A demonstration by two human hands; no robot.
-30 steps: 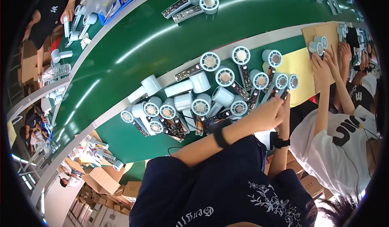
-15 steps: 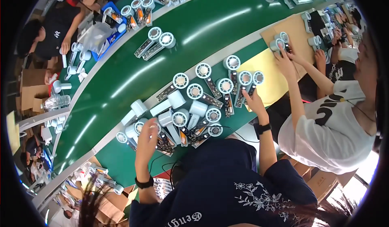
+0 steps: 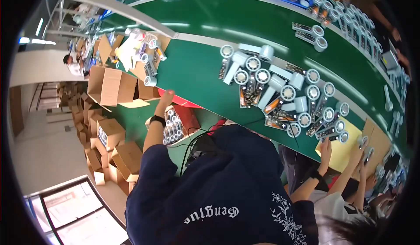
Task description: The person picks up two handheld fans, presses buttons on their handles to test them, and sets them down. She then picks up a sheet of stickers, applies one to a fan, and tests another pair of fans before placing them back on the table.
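My left hand (image 3: 164, 101) is raised over the near edge of the green table, beside an open red-sided box (image 3: 186, 119) in which several pale round-headed units stand in rows. Its fingers are too small and foreshortened to tell whether they hold anything. At the right end of the table my right hand (image 3: 325, 147) has its fingers closed at the handle of a pale-blue handheld fan (image 3: 343, 137), whose inner board shows. More opened handheld fans (image 3: 288, 93) lie in a heap between my hands, with dark boards and some orange parts showing. Several closed grey-blue shells (image 3: 276, 82) lie among them.
A co-worker's hands (image 3: 361, 157) hold fans over brown cardboard (image 3: 377, 144) at right. Yellow paper (image 3: 345, 155) lies beside my right hand. An open carton (image 3: 111, 86) and stacked cartons (image 3: 111, 133) stand left. Behind the heap runs a green conveyor (image 3: 210, 15) with two fans (image 3: 311, 36).
My view has swung left, bringing the cartons and the red-sided box into sight. My left hand has moved from above the heap to the table's near left edge. My right hand stays by the right-end fans.
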